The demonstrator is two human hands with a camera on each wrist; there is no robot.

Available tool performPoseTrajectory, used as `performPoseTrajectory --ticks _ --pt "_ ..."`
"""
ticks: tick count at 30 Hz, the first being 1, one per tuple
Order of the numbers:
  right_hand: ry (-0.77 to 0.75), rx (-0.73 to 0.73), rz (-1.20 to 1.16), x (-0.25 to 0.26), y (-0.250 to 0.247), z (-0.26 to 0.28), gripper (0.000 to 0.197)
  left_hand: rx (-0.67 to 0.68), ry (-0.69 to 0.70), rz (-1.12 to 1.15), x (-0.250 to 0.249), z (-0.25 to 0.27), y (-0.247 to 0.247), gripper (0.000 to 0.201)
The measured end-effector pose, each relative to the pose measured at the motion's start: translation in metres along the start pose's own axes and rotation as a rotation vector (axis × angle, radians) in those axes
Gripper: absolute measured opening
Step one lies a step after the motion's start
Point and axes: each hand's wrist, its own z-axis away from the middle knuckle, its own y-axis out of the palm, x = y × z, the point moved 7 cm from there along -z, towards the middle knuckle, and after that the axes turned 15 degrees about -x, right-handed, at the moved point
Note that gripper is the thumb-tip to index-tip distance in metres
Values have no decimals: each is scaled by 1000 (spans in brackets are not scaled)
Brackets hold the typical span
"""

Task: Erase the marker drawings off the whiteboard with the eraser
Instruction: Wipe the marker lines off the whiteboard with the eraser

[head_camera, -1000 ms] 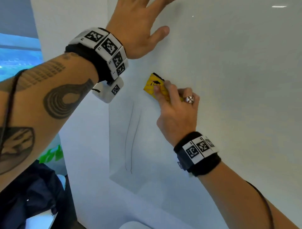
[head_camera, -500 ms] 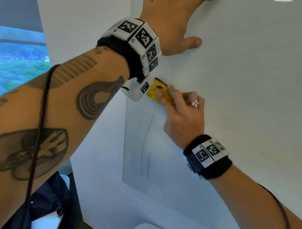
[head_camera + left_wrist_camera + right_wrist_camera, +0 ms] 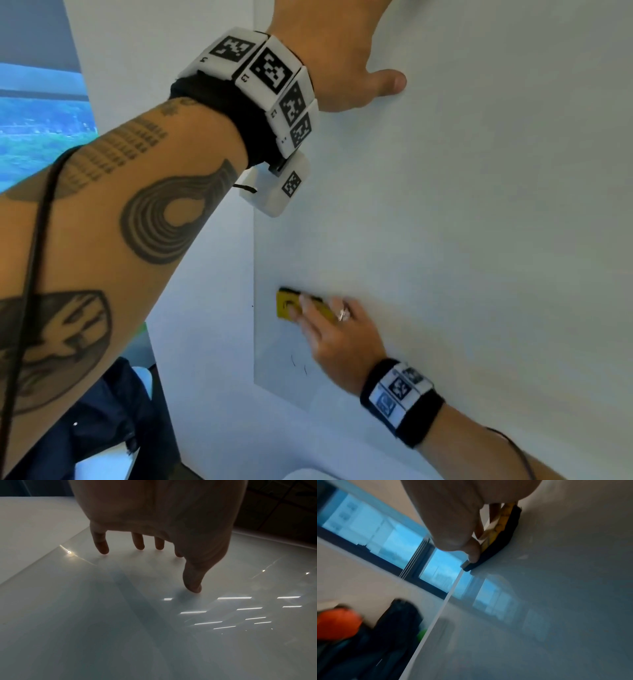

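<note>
A yellow eraser (image 3: 287, 305) with a black felt underside (image 3: 501, 539) lies flat against the whiteboard (image 3: 479, 240) near its left edge. My right hand (image 3: 329, 329) grips it, fingers over its yellow back and thumb on its side. Two short black marker strokes (image 3: 298, 364) show just below the eraser. My left hand (image 3: 346, 58) is spread flat on the board higher up, fingertips (image 3: 102, 549) and thumb touching the surface; its fingers are cut off by the top of the head view.
The board's left edge (image 3: 253, 274) runs vertically, with a white wall (image 3: 191, 342) beyond it. A window (image 3: 37, 130) is at far left. Dark bags (image 3: 397, 626) and an orange object (image 3: 337, 623) lie below left.
My right hand has slid the eraser down the board along the left edge, and most of the long vertical marker lines are gone. The left hand stays pressed on the board.
</note>
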Motion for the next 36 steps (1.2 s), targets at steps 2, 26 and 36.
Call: performPoseTrajectory --ticks 2,26,36 --pt "108 -124 49 -32 -13 -48 44 -2 -15 -31 1 2 -1 81" --pt "94 311 -178 71 79 106 40 -65 -27 -45 -5 14 -10 77" --pt "124 334 -164 51 12 216 34 -83 -23 -65 -9 13 -10 71"
